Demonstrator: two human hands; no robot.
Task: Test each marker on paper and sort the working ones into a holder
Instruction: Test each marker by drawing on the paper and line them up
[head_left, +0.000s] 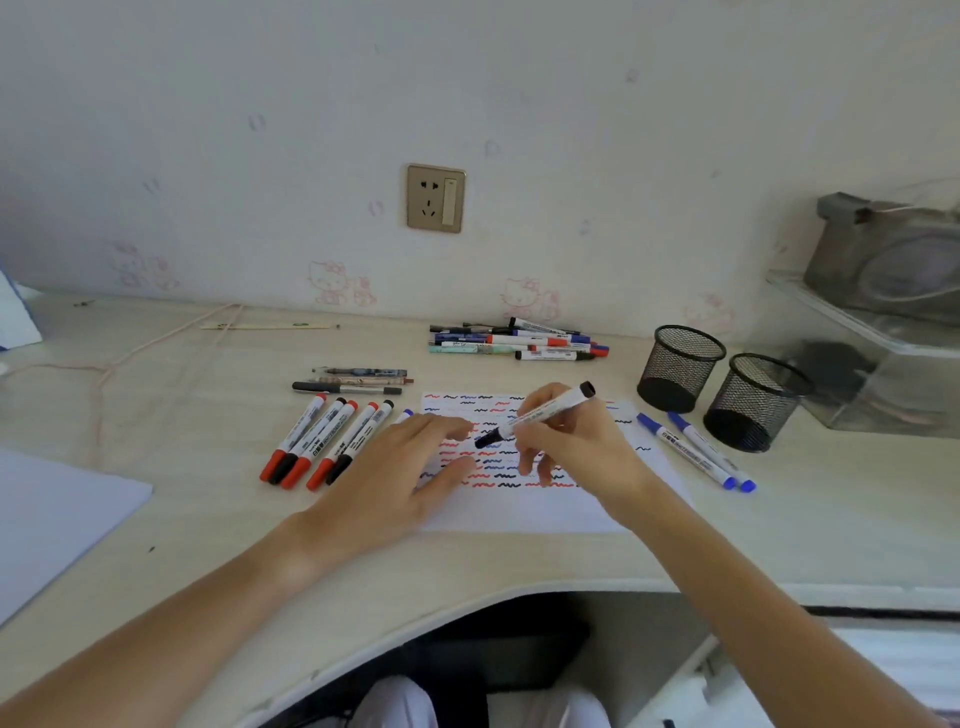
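Against the pale bench (208, 519), I judge us midway: my right hand (571, 441) grips a black marker (535, 415) over the scribbled paper (519, 512), left hand (400, 478) flat steadying, both holders (680, 366) at two o'clock apparently empty.

My pale wooden desk (208, 519) carries the scribbled paper (519, 512), loose markers (332, 441) (several groups) and two mesh holders (680, 369).
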